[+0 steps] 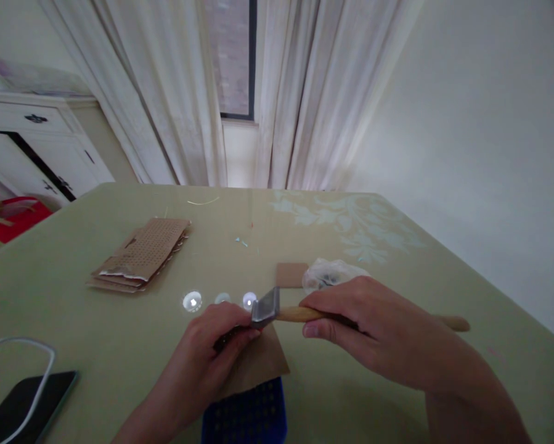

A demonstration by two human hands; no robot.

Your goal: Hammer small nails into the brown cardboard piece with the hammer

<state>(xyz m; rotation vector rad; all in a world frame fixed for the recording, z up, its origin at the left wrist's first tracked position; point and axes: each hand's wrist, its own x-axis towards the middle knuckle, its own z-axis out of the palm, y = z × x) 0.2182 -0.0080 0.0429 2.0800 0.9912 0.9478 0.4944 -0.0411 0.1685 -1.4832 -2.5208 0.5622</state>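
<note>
My right hand (360, 330) is wrapped round the wooden handle of a hammer (291, 314). The hammer's metal head is at the fingertips of my left hand (216, 351); I cannot tell whether they touch. Thumb and forefinger of my left hand are pinched together over a brown cardboard sheet (260, 364); what they hold is too small and covered to name, with a speck of red beside them. Beneath the cardboard is a blue perforated plastic basket (249, 413). Just past the hammer lie a small brown square (291, 275) and a clear plastic bag (334, 271), partly hidden by my right hand.
A stack of punched cardboard sheets (142, 253) lies on the table (350, 407) at the left. Small pale blue bits (241, 242) are scattered farther back. Near the left front corner is a dark tablet-like device (31, 401) with a white cable (50, 364) across it.
</note>
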